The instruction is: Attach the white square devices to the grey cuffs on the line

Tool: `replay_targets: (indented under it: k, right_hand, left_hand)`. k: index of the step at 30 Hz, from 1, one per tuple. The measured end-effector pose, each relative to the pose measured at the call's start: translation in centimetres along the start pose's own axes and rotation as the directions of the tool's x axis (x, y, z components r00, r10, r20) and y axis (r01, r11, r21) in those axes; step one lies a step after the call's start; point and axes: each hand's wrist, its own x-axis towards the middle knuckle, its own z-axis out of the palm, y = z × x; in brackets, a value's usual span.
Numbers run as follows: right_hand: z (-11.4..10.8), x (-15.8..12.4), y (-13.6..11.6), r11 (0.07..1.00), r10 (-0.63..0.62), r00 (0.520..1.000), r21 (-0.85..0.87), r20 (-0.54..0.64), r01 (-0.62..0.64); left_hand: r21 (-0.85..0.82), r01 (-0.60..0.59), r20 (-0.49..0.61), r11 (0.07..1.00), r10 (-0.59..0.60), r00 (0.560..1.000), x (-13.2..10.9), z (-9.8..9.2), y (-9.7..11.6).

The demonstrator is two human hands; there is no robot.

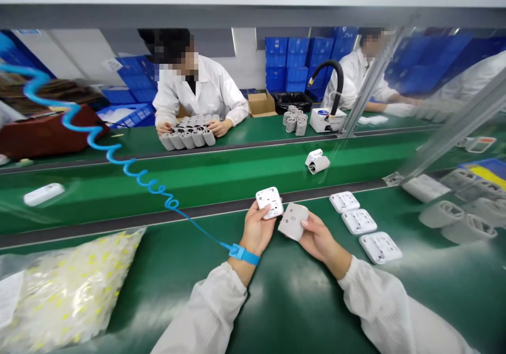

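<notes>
My left hand (258,228) is closed on a white rounded-square plastic device (269,202), its face with small dark slots turned toward me. A blue wrist strap (244,255) circles that wrist, and a coiled blue cord runs from it up to the left. Between the fingers and thumb of my right hand (317,233) is a grey fabric-like sleeve (292,222) with small round marks. The device and the sleeve are close side by side; whether they touch I cannot tell. Right of my hands, white devices (359,221) like the held one lie in a slanting row.
A bag of white and yellow small parts (75,290) lies at left. Beyond the bench edge runs a green conveyor (221,172) carrying white and grey pieces. Grey sleeves (468,227) stand at right near a slanted metal post (450,116). Co-workers in white coats sit opposite.
</notes>
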Motion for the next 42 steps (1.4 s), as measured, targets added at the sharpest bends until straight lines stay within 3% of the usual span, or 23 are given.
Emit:
replay_targets:
  k: [4, 7, 11, 16, 24, 31, 36, 42]
  right_hand:
    - [-0.6, 0.1, 0.2, 0.999, 0.002, 1.000, -0.034, 0.017, -0.001]
    - [-0.8, 0.1, 0.2, 0.997, 0.015, 1.000, -0.076, 0.014, -0.014]
    - [-0.4, 0.0, 0.0, 0.993, -0.002, 1.000, -0.121, -0.027, -0.001]
    - [-0.4, 0.1, -0.3, 0.982, -0.011, 0.997, -0.189, -0.080, -0.004]
    - [-1.3, 0.3, -0.4, 0.965, -0.028, 0.997, -0.264, -0.072, 0.008]
    - [-1.1, 0.3, -0.5, 0.947, 0.016, 0.993, -0.318, -0.119, -0.054]
    - [-1.0, 0.3, -1.3, 0.915, 0.029, 0.974, -0.385, -0.226, -0.117]
    - [-1.1, 0.2, -2.3, 0.874, 0.100, 0.974, -0.451, -0.201, -0.183]
  left_hand:
    - [0.197, -0.200, -0.056, 0.960, 0.215, 0.975, -0.9, 0.2, -1.2]
    - [0.390, -0.288, -0.006, 0.875, 0.315, 0.949, -1.6, -0.1, -1.4]
    - [0.528, -0.363, 0.080, 0.768, 0.380, 0.921, -2.4, -0.4, -1.0]
    - [0.605, -0.393, 0.227, 0.692, 0.324, 0.919, -2.6, -0.6, 0.0]
    - [0.688, -0.372, 0.277, 0.623, 0.249, 0.928, -2.5, -1.0, 0.4]
    - [0.741, -0.394, 0.340, 0.544, 0.203, 0.918, -2.9, -0.7, 0.6]
    - [0.706, -0.308, 0.346, 0.638, 0.068, 0.936, -2.9, -0.3, 1.3]
    - [0.708, -0.250, 0.335, 0.661, -0.003, 0.942, -2.6, -0.1, 1.8]
